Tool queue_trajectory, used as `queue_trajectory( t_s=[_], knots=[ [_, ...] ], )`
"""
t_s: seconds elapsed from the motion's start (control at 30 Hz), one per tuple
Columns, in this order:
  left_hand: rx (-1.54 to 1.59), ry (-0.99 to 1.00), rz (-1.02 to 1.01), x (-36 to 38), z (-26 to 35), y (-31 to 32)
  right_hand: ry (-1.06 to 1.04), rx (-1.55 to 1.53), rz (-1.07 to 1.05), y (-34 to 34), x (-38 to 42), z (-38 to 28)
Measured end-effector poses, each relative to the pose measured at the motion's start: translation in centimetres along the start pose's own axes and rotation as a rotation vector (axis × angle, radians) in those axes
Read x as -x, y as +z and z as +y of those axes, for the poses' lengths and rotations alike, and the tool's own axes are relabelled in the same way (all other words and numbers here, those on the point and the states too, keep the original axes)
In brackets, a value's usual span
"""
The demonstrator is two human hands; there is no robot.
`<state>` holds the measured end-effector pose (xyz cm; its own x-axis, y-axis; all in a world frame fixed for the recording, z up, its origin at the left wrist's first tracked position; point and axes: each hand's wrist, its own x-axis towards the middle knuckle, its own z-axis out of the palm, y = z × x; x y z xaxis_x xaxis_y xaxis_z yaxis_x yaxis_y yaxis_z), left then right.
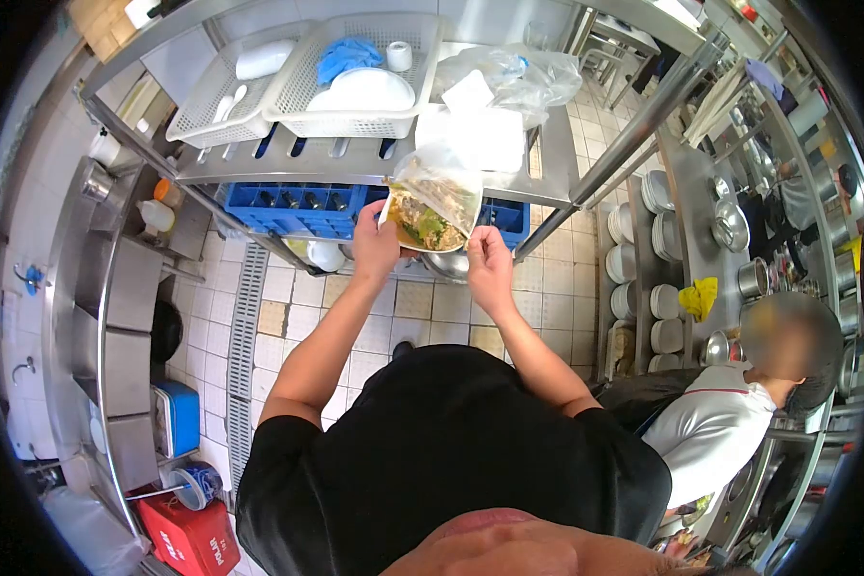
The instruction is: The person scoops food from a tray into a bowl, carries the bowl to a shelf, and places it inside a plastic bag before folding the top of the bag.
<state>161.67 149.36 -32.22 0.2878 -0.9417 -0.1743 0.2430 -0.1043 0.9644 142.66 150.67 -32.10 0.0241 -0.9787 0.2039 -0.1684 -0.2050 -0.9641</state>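
Observation:
In front of me, at the edge of the steel shelf, is a pale food container (395,223) filled with a mixed dish with green bits on top. Clear plastic film (442,180) covers its far and right part, leaving the near left part of the food exposed. My left hand (376,245) is closed around the container's left side, thumb at the rim. At the near right corner, my right hand (489,261) pinches the film's edge against or close to the rim; which of the two it grips is hard to separate.
On the steel shelf (288,165) stand white plastic baskets (346,125), plastic bags (538,77) and bright white containers (499,144). Blue crates (288,213) sit below. A person in a white shirt (710,432) is at my right, near racks of stacked plates (658,192). Sinks (130,355) line the left.

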Motion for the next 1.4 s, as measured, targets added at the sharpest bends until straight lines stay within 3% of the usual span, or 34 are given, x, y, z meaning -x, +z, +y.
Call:
queue_trajectory(
  t_s=[0.27, 0.47, 0.53, 0.67, 0.87, 0.97, 1.07, 1.1, 1.17, 1.2, 1.27, 1.4],
  knots=[
    [0.006, 0.052, 0.060, -0.3, 0.8, 1.9, -0.101, 0.113, 0.180, 1.4, -0.2, -0.8],
    [0.128, 0.007, 0.059, 0.6, 0.7, 3.3, 0.029, 0.129, 0.245, 0.0, -3.2, 0.6],
    [0.140, -0.033, 0.051, 0.6, 0.5, 3.6, -0.155, 0.279, 0.317, -0.3, -4.0, 0.9],
    [0.117, -0.042, 0.068, 0.0, -0.2, 3.9, -0.104, 0.123, 0.177, -0.3, -3.4, 0.5],
    [-0.024, 0.069, 0.140, -0.6, -0.1, 3.5, -0.081, 0.135, 0.202, 0.5, -0.9, 0.6],
    [-0.154, 0.246, 0.149, -2.0, -2.9, 2.1, -0.402, 0.188, 0.339, -1.4, -1.9, -1.6],
    [-0.268, 0.317, 0.161, -2.2, -3.4, 1.9, -0.391, 0.406, 0.035, -1.6, -5.5, -7.8],
    [-0.267, 0.317, 0.160, -2.0, -3.4, 1.9, -0.392, 0.407, 0.035, -1.0, -6.8, -8.4],
    [-0.257, 0.158, 0.057, -1.2, -2.5, 2.1, -0.380, 0.631, -0.224, 0.5, -9.3, -9.3],
    [-0.256, 0.160, 0.057, -0.7, -2.0, 2.3, -0.382, 0.632, -0.223, 1.3, -10.4, -9.2],
    [-0.189, 0.120, 0.049, 0.5, -0.5, 2.9, -0.041, 1.074, -0.489, 2.9, -11.9, -9.1],
    [-0.142, 0.129, 0.043, 0.8, -0.6, 2.5, 0.003, 1.170, -0.531, 4.2, -12.6, -9.2]
  ],
)
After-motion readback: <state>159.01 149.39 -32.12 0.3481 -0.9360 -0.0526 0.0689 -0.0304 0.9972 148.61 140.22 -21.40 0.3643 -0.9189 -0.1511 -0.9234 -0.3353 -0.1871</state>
